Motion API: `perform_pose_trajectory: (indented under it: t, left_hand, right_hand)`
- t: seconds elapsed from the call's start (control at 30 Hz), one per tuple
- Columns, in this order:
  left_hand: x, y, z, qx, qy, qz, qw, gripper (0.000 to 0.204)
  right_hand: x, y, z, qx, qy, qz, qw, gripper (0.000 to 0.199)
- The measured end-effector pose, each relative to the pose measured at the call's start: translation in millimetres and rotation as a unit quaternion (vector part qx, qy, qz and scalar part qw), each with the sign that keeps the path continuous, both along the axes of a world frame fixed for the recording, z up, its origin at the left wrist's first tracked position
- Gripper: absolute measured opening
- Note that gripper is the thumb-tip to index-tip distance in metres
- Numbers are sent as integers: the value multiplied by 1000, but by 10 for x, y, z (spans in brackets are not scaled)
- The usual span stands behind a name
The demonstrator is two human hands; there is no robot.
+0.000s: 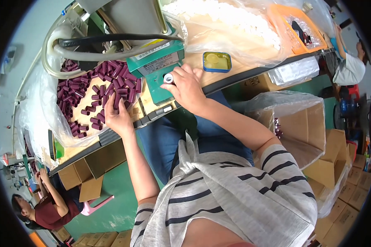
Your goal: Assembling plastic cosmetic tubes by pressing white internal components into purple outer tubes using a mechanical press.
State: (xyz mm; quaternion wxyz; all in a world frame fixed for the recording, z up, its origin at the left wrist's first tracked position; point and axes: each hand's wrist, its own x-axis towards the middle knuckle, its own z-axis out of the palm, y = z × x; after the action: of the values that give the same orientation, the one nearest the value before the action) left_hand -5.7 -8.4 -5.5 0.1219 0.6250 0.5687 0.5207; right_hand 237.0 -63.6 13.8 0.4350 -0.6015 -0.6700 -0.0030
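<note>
My left hand (119,119) is at the near edge of a pile of short maroon tubes (121,76), its thumb and fingers closed round one maroon tube (117,101). Over the green base plate (154,88) of a bench press, my right hand (188,89) pinches a small white cylindrical piece (168,78) with a round hole facing up. Whether that piece rests on the plate, I cannot tell. The green press housing (156,59) stands just behind it. Right of my right hand sits an open blue-rimmed tin (217,61) with something yellowish inside.
Hoses and a black cable (119,38) cross above the tubes. White parts (231,16) lie in clear plastic at the back, beside an orange basket (294,24). A plastic-lined carton (303,127) stands at my right. Other people sit at far left (55,210) and far right (352,68).
</note>
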Motion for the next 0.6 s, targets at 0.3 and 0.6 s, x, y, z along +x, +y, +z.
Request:
perform_pose_trajectory:
  t: [0.3,0.6]
  left_hand:
    - [9,-2,15,7,30,-2,1000,31]
    - [0,-16,27,-2,16,-8,1000,30]
  right_hand:
    - [9,-5,-9,-55,33,6,998,24]
    - [9,-3,7,-68,50,14,996,25]
